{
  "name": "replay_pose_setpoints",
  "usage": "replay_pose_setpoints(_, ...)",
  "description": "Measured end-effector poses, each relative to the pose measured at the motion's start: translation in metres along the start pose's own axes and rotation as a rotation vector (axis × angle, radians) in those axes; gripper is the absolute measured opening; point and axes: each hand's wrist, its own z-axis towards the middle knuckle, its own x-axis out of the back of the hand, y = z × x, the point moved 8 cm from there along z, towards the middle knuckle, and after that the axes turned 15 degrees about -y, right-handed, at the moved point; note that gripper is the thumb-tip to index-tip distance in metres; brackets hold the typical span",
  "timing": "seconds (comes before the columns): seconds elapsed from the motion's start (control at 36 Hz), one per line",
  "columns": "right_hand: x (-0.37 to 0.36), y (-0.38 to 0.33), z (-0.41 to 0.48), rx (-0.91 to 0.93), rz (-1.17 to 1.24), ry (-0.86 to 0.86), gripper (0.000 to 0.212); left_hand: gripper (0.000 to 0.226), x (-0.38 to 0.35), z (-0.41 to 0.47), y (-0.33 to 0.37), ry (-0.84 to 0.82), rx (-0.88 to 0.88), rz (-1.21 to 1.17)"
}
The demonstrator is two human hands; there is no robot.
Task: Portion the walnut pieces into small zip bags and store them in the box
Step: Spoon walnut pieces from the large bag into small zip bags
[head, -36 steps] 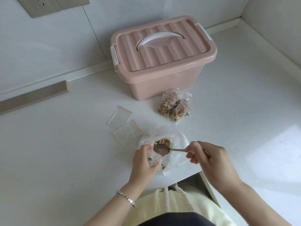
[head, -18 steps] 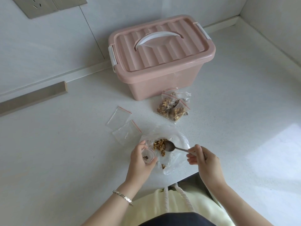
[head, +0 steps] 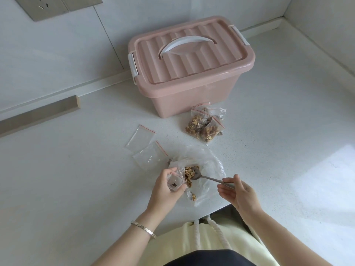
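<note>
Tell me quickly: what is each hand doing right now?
Left hand: closed, holding a small zip bag.
Right hand: closed, pinching the spoon, its bowl in the walnut pieces.

Lighting: soft, even, bright overall. Pale bright patch on the white countertop (head: pixel 324 169) at right; faint shadow at the foot of the pink box (head: pixel 192 73). Mild sheen on the large clear bag (head: pixel 209 162). Focus fairly sharp; straight lines bow toward the frame edges.

Grey wall socket (head: pixel 48 6), wooden strip (head: pixel 38 114) at back of white counter (head: pixel 57 189)
</note>
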Motion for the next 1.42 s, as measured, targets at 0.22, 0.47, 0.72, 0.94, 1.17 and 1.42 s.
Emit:
replay_pose_setpoints(0.22,-0.004,0.0,0.0,0.014,-0.041,-0.017,0.039,0.032,0.0,0.0,-0.002,0.02,0.023,0.006)
replay_pose_setpoints(0.47,0.01,-0.023,-0.017,0.036,-0.103,-0.017,0.044,0.043,0.002,-0.007,0.006,0.079,-0.054,0.132)
replay_pose_setpoints(0.72,-0.021,-0.074,-0.029,0.127,-0.3,-0.052,0.048,0.045,-0.006,-0.005,0.009,0.046,-0.032,0.126)
replay_pose_setpoints(0.94,-0.078,-0.088,-0.043,0.221,-0.778,-0.164,0.04,0.046,-0.01,-0.003,0.004,0.028,-0.012,0.135)
replay_pose_setpoints(1.17,-0.089,-0.102,-0.066,0.447,-0.948,-0.179,0.047,0.046,-0.005,-0.008,0.001,0.089,-0.027,0.084)
replay_pose_setpoints(1.42,-0.012,-0.078,-0.042,0.258,-0.646,0.089,0.04,0.047,-0.004,-0.008,-0.003,0.101,-0.046,0.057)
